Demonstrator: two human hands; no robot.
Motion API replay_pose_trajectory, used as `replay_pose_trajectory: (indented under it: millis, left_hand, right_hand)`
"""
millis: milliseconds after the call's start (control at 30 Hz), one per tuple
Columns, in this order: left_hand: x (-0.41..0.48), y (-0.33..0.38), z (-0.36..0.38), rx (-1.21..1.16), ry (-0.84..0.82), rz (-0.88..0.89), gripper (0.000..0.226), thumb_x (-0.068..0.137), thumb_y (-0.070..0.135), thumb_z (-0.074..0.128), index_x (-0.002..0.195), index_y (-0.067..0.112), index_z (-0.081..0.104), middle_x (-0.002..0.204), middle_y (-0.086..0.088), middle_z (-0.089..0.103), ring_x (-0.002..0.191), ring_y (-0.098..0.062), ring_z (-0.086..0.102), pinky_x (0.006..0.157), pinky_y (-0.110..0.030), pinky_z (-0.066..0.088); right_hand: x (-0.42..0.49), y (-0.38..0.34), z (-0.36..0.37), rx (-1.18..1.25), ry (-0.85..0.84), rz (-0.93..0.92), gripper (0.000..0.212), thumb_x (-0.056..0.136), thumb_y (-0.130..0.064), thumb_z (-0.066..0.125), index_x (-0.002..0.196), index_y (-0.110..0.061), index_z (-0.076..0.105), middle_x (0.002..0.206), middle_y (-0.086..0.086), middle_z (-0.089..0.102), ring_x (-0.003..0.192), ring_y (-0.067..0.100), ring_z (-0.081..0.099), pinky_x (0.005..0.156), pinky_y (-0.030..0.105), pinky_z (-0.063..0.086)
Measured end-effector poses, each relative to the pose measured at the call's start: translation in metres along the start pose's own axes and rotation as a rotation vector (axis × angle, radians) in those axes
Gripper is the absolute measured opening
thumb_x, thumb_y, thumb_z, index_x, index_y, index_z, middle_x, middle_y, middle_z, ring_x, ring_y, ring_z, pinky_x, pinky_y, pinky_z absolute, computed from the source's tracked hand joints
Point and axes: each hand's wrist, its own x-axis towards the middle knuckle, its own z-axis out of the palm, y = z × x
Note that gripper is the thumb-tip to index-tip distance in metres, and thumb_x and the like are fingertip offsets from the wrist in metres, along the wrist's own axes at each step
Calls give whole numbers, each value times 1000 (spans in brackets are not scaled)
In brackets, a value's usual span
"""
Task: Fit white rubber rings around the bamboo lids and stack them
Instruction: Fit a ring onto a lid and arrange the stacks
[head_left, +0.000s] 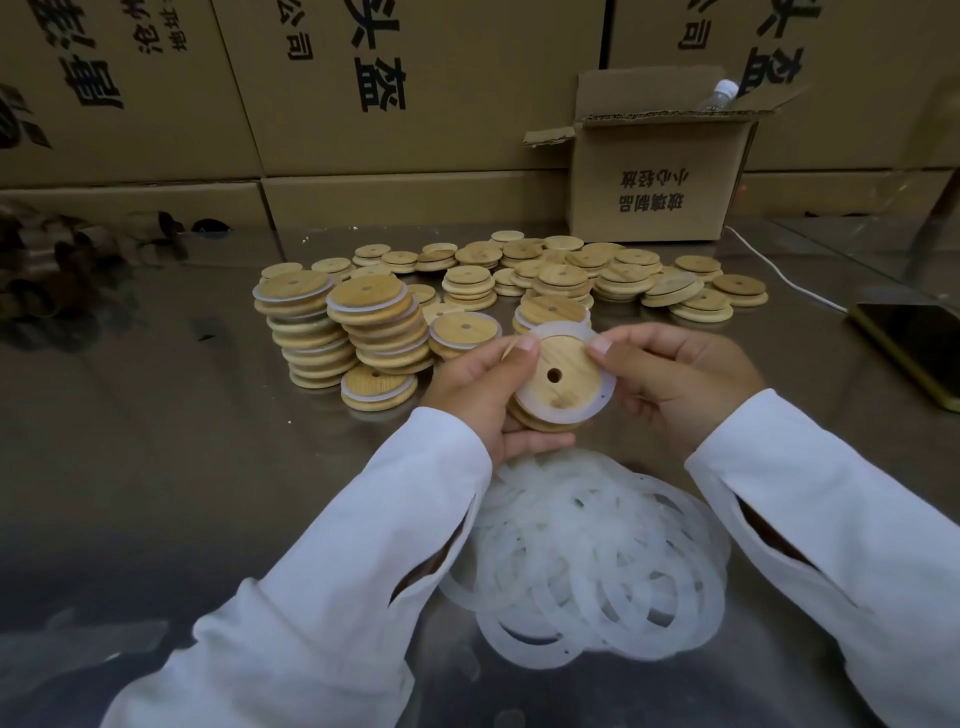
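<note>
Two tall stacks (337, 332) of ringed lids stand just beyond the left hand (483, 387). Many bare lids (571, 270) lie farther out, and loose rings (597, 551) are heaped beneath the wrists, so I judge much remains. The left hand cups a lid (566, 358) between both hands; the right hand (670, 384) pinches a ring (606, 392) onto its rim.

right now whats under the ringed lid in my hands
Under the ringed lid, edges of more bamboo lids show, stacked in the left hand; their faces and count are covered.
</note>
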Motion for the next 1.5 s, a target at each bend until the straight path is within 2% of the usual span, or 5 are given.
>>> replay_pose_trajectory:
  millis: [300, 467, 1000, 1200, 1500]
  left_hand:
    - [-3, -6, 2, 136, -51, 99, 17, 82, 27, 60, 96, 19, 65, 100, -16, 68, 89, -32, 68, 55, -28, 57]
    - [-3, -6, 3, 142, -66, 87, 13, 89, 18, 55, 100, 19, 62, 105, -19, 66, 91, -35, 67, 59, -31, 58]
    - [-2, -4, 2, 148, -71, 110, 16, 93, 22, 48, 100, 23, 63, 102, -13, 66, 93, -30, 66, 64, -32, 59]
    - [-1, -4, 0, 177, -77, 146, 14, 92, 23, 50, 95, 27, 63, 103, -11, 65, 90, -27, 67, 61, -30, 58]
    - [-2, -5, 3, 270, -18, 239, 14, 93, 18, 49, 95, 25, 61, 102, -12, 64, 94, -29, 64, 60, -31, 59]
  right_hand:
    - [-4, 1, 5, -105, 69, -144, 14, 75, -10, 71, 66, -19, 67, 49, -10, 61, 47, -2, 55, 51, 8, 44]
    - [-4, 5, 6, -183, 137, -253, 17, 73, -14, 74, 62, -25, 67, 64, 1, 63, 60, 7, 57, 60, 13, 49]
    - [-6, 5, 7, -214, 152, -261, 18, 77, -17, 70, 63, -28, 66, 65, -6, 64, 60, -1, 56, 59, 7, 45]
    - [-5, 3, 7, -227, 148, -271, 24, 81, -13, 67, 63, -30, 65, 55, -19, 63, 58, -6, 57, 58, 3, 43]
    - [-3, 7, 5, -326, 189, -343, 25, 81, -12, 67, 64, -31, 63, 65, -15, 63, 59, -5, 56, 60, 4, 42]
